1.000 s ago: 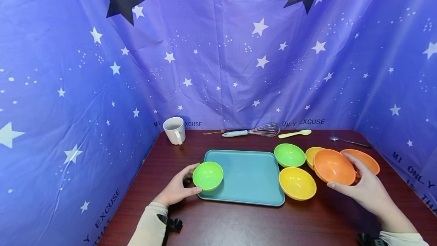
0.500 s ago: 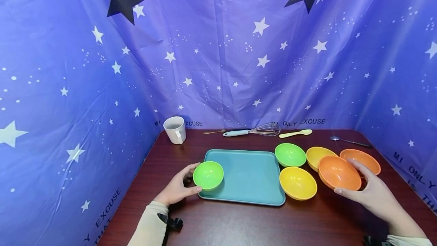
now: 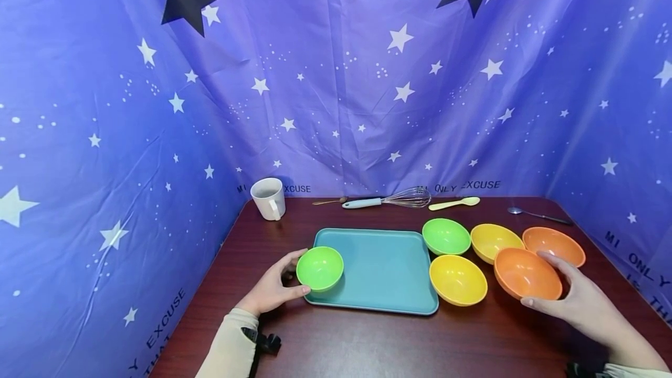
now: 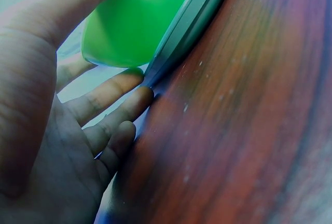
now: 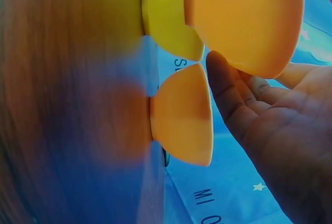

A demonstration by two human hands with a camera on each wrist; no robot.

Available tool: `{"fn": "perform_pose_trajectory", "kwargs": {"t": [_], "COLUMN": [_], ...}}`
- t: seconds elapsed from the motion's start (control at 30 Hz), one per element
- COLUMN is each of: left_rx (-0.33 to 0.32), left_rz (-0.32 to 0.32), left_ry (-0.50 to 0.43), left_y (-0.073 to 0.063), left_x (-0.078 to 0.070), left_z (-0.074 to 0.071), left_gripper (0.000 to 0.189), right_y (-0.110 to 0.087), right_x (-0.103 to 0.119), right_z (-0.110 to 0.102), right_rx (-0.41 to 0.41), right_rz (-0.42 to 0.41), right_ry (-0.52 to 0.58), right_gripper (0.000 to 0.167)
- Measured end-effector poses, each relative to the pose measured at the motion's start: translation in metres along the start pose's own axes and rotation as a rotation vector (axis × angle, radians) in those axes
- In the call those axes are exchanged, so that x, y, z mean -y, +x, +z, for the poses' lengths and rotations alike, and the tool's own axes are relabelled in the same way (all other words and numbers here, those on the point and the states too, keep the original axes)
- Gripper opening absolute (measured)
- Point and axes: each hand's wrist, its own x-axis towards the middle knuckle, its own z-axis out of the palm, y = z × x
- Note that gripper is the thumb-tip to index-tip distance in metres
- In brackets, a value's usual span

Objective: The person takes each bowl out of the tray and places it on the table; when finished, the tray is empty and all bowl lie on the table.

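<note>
My left hand (image 3: pixel 278 286) holds a small green bowl (image 3: pixel 320 268) by its left side, over the left end of a teal tray (image 3: pixel 388 276). The left wrist view shows the green bowl (image 4: pixel 137 22) close by the tray's rim (image 4: pixel 187 19), thumb on one side and fingers on the other. At the right, my right hand (image 3: pixel 585 302) grips an orange bowl (image 3: pixel 527 273) between thumb and fingers. In the right wrist view this orange bowl (image 5: pixel 249 22) is raised off the table, higher than a second orange bowl (image 5: pixel 182 115) standing there.
Right of the tray stand another green bowl (image 3: pixel 446 237), two yellow bowls (image 3: pixel 458 280) and the second orange bowl (image 3: pixel 553 244). Along the back lie a whisk (image 3: pixel 385 200), a pale yellow spoon (image 3: pixel 454 203) and metal spoons (image 3: pixel 541 216). A white mug (image 3: pixel 268 198) stands back left.
My right hand has carried the orange bowl rightward and toward me, uncovering more of the yellow bowl behind it. The left hand and green bowl have stayed in place.
</note>
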Motion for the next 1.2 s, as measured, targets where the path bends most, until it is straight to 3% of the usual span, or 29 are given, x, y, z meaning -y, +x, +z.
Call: {"fn": "perform_pose_trajectory", "kwargs": {"t": [0.47, 0.77, 1.2], "left_rx": [-0.002, -0.002, -0.003], "left_rz": [-0.006, -0.012, 0.001], "left_ry": [0.013, 0.02, 0.012], "left_y": [0.0, 0.0, 0.0], "left_x": [-0.001, -0.001, 0.001], "left_z": [0.0, 0.0, 0.0], "left_gripper": [0.084, 0.084, 0.084], "right_y": [0.003, 0.0, 0.002], "right_x": [-0.011, -0.019, -0.016], "right_z": [-0.001, 0.003, 0.003], "right_rx": [0.153, 0.162, 0.197], "right_rz": [0.024, -0.014, 0.003], "right_ry": [-0.038, -0.032, -0.034], "right_gripper": [0.098, 0.096, 0.096]}}
